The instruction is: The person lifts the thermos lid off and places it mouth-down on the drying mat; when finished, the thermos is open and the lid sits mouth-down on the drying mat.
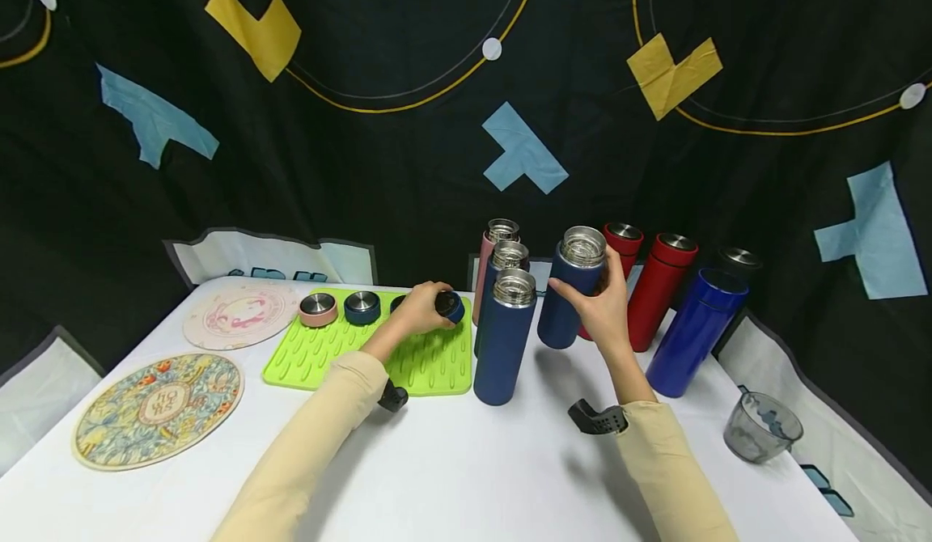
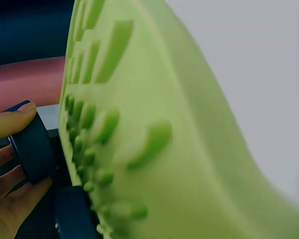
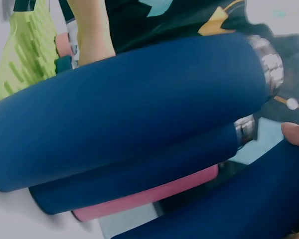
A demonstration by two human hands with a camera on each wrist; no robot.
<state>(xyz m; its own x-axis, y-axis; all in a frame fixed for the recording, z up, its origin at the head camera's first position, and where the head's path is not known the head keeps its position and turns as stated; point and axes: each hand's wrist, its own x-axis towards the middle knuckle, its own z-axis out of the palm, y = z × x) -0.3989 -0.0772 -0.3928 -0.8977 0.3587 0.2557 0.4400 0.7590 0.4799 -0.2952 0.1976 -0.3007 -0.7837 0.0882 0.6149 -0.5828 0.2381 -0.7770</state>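
Note:
My left hand (image 1: 417, 311) pinches a dark blue bottle lid (image 1: 451, 307) between thumb and fingers over the right part of the green mat (image 1: 437, 372); the left wrist view shows that lid (image 2: 34, 149) on edge. My right hand (image 1: 606, 303) grips a lidless dark blue vacuum bottle (image 1: 568, 287) by its upper body, steel mouth upward. Whether its base touches the table cannot be told. Between the hands stand two more lidless blue bottles (image 1: 502, 348) and a lidless pink one (image 1: 484, 271). On the mat lie a pink lid (image 1: 318, 311), a blue lid (image 1: 362, 308) and another dark lid, partly hidden.
Right of the right hand stand red bottles (image 1: 658, 295) with lids, a bright blue bottle (image 1: 695, 336) and a black-topped one behind it. A clear glass cup (image 1: 760, 429) sits near the right edge. Two round mats (image 1: 160, 408) lie at left. A black curtain (image 1: 408, 194) hangs behind.

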